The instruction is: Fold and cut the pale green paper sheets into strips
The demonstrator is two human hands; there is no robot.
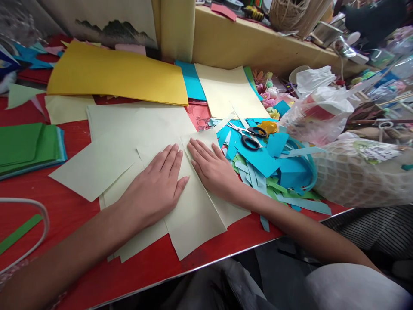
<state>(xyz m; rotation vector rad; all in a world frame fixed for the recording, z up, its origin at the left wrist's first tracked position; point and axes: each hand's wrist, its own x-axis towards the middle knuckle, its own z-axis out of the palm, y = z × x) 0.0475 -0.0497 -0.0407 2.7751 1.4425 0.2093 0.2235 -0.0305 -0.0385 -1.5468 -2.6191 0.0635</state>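
Observation:
Pale cream sheets of paper [193, 219] lie overlapping on the red table [77, 241] in front of me. My left hand [158, 183] rests flat on them, fingers stretched out and close together, thumb to the side. Beside it, my right hand [214, 168] also lies flat, its fingers pointing up and left across a long edge in the paper. Neither hand grips anything. A loose cream piece [93, 165] sits at an angle to the left. Black-handled scissors [250, 142] lie right of my right hand on blue paper scraps [258, 157].
A large yellow sheet [119, 71] spans the back, near another cream stack [230, 88]. Folded green paper [29, 146] is at left, above a white cable [45, 219]. Plastic bags [364, 172] and craft clutter crowd the right. The table's front edge runs close below the sheets.

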